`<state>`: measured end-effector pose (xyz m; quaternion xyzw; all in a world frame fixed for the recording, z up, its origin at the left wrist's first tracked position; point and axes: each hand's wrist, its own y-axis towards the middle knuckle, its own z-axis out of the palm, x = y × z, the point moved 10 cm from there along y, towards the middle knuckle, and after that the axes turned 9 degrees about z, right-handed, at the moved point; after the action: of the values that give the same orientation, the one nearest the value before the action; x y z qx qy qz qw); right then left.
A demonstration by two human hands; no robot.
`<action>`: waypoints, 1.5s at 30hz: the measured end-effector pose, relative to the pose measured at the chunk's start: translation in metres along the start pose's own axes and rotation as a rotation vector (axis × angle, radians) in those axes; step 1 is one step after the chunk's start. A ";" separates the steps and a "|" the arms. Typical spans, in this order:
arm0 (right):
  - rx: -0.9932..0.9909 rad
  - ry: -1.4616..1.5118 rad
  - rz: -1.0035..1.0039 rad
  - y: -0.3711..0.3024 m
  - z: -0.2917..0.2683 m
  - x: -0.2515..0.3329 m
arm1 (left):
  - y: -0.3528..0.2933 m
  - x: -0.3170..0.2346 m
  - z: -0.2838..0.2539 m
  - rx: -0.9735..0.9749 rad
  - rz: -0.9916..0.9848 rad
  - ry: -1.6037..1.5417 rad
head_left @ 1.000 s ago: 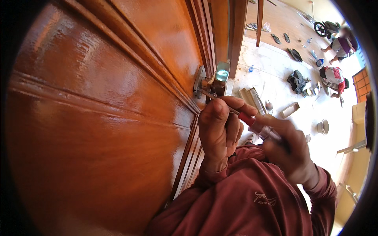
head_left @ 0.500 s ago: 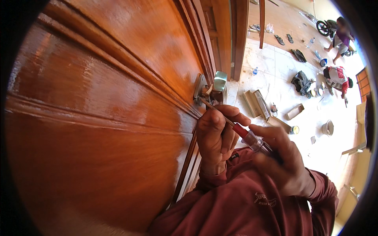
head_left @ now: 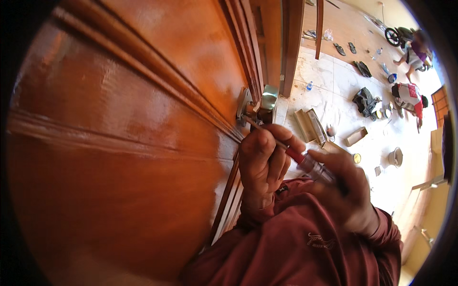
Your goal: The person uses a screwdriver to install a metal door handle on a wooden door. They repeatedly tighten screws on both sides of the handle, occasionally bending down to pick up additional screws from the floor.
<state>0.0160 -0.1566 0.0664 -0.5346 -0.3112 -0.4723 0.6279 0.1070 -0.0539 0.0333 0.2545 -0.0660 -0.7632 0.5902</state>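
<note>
A screwdriver [head_left: 296, 156] with a red collar and clear handle slants up to the left. Its tip meets the metal door handle plate [head_left: 244, 107] on the varnished wooden door [head_left: 119, 119]. My left hand [head_left: 263, 164] is closed around the thin shaft, thumb and forefinger near the plate. Wrapped round the handle is my right hand [head_left: 347, 188], somewhat blurred. A shiny door handle [head_left: 269, 97] juts out beside the plate. The exact spot where the tip touches is too small to make out.
On the tiled floor to the right lie an open cardboard box [head_left: 311, 125], a smaller box [head_left: 356, 137], a bucket [head_left: 395, 157], a black bag [head_left: 365, 101] and sandals [head_left: 339, 49]. Two other people [head_left: 409, 97] are at the far right, near a motorbike [head_left: 400, 35].
My right hand has turned slightly on the screwdriver handle and shifted a little, fingers closer round it. My left hand keeps its hold on the shaft; the tip stays at the plate.
</note>
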 end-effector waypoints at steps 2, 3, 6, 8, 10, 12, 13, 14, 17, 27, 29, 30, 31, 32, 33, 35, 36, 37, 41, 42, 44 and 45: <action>0.144 0.188 0.249 0.003 -0.002 -0.003 | 0.001 -0.003 0.001 -0.028 0.034 0.063; 0.170 0.220 0.291 0.000 -0.001 -0.002 | 0.001 -0.002 0.002 -0.029 0.053 0.080; 0.206 0.298 0.300 -0.004 0.010 -0.005 | -0.004 -0.007 0.000 -0.071 0.110 0.103; 0.043 -0.346 -0.205 -0.015 -0.003 0.014 | -0.011 -0.004 0.000 -0.076 0.097 0.115; 0.020 -1.153 -0.514 -0.034 0.020 0.030 | -0.015 -0.005 0.000 -0.055 0.113 0.167; -0.021 -1.388 -0.699 -0.035 0.038 0.035 | -0.011 -0.008 0.001 -0.032 0.116 0.148; -0.013 -1.317 -0.675 -0.030 0.037 0.036 | -0.006 -0.008 0.000 -0.022 0.111 0.131; 0.001 -1.106 -0.588 -0.025 0.030 0.034 | 0.000 -0.007 -0.002 -0.023 0.094 0.111; 0.188 0.021 0.046 0.003 0.002 -0.001 | -0.005 -0.004 -0.003 -0.049 0.082 0.125; -0.009 -1.000 -0.546 -0.019 0.021 0.036 | -0.004 -0.012 -0.009 -0.099 0.136 0.212; -0.029 -1.098 -0.610 -0.021 0.026 0.039 | -0.005 -0.015 -0.007 -0.083 0.155 0.249; 0.008 -0.901 -0.499 -0.014 0.020 0.038 | -0.003 -0.015 -0.006 -0.067 0.165 0.255; 0.042 -0.703 -0.387 -0.007 0.015 0.035 | -0.002 -0.013 -0.007 -0.073 0.144 0.229; 0.073 -0.504 -0.274 0.000 0.011 0.029 | -0.002 -0.012 -0.007 -0.080 0.123 0.203; 0.104 -0.310 -0.157 0.004 0.009 0.022 | -0.003 -0.011 -0.006 -0.091 0.106 0.175; 0.102 -0.061 0.079 0.021 -0.006 0.012 | -0.005 -0.002 -0.013 -0.166 0.032 0.202; 0.084 0.071 0.183 0.027 -0.013 0.009 | -0.001 0.002 -0.014 -0.186 -0.004 0.226; 0.115 0.143 0.223 0.027 -0.015 0.004 | 0.000 -0.001 -0.012 -0.156 0.023 0.252; 0.141 -0.055 0.055 0.017 -0.014 0.008 | -0.005 -0.003 -0.012 -0.081 0.090 0.220; 0.080 -0.340 -0.168 0.012 -0.014 0.017 | -0.006 -0.004 -0.012 -0.074 0.101 0.235; 0.083 -0.915 -0.474 -0.002 0.005 0.031 | -0.007 -0.003 -0.013 -0.098 0.087 0.254; 0.025 -1.170 -0.653 -0.012 0.014 0.038 | -0.008 -0.002 -0.013 -0.087 0.085 0.232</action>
<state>0.0202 -0.1527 0.1085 -0.5736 -0.7516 -0.2668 0.1870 0.1066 -0.0473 0.0197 0.3123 0.0252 -0.7051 0.6362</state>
